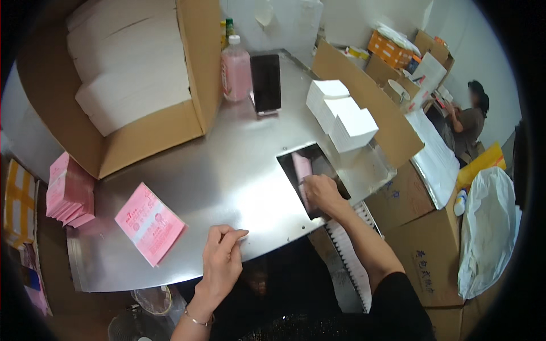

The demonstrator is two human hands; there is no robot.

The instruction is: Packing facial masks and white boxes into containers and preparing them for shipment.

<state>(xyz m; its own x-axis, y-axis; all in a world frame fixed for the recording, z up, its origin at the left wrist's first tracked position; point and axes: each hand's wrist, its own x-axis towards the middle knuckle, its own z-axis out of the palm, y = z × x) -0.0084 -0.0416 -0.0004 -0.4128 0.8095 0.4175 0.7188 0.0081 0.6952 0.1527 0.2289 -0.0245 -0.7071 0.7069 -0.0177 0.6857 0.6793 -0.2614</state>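
Right hand down in a dark square hole cut in the shiny metal table. Fingers bent and pressed on a pink packet standing in that hole. Cannot tell whether the grip is closed round the packet or just pushing on it.

Left hand flat-ish at the near edge of the table, fingers loosely curled, thumb and first finger tips close together. Nothing seen in that grip. Thin bracelet on the wrist.

Just left of the left hand, one pink flat packet lying tilted on the table. Further left, a pile of pink packets at the table's left end.

Past the hole, on the far right of the table, three stacks of white folded sheets, side by side and touching. At the back of the table, a dark phone standing up, and a pink bottle with a white cap just beside it.

Big open cardboard box at the back left, full of long white stacks. More cardboard boxes on the right, with a white plastic bag next to them. Far off on the right, another person sitting, well apart from the table.
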